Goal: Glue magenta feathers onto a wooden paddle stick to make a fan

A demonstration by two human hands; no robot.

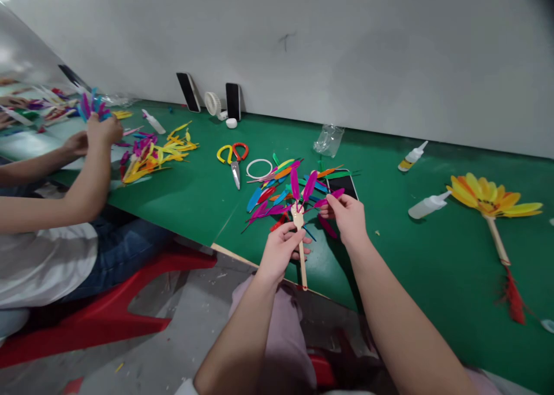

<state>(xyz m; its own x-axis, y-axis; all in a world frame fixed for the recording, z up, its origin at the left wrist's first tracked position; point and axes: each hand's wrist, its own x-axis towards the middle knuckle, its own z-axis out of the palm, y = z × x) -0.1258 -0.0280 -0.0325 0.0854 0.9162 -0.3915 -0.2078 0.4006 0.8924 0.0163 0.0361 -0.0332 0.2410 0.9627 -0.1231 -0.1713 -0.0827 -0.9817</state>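
My left hand (282, 246) is closed round a wooden fan handle (302, 262), whose broad top carries two upright magenta feathers (295, 183). Between the thumb and fingers of my right hand (350, 215) is another magenta feather (331, 198), its quill pointing left toward the handle's top. Behind the hands lies a loose heap of coloured feathers (266, 194) in blue, red, orange, green and magenta. A phone (344, 183) lies flat, partly under the feathers and close to my right hand.
Scissors (234, 163) and a white ring (259, 168) lie left of the heap. Two glue bottles (428, 206) and a finished-looking yellow feather fan (493, 202) are at right. Phones (232, 101) and a small fan (212, 103) stand by the wall. A co-worker (56, 210) handles feathers at left.
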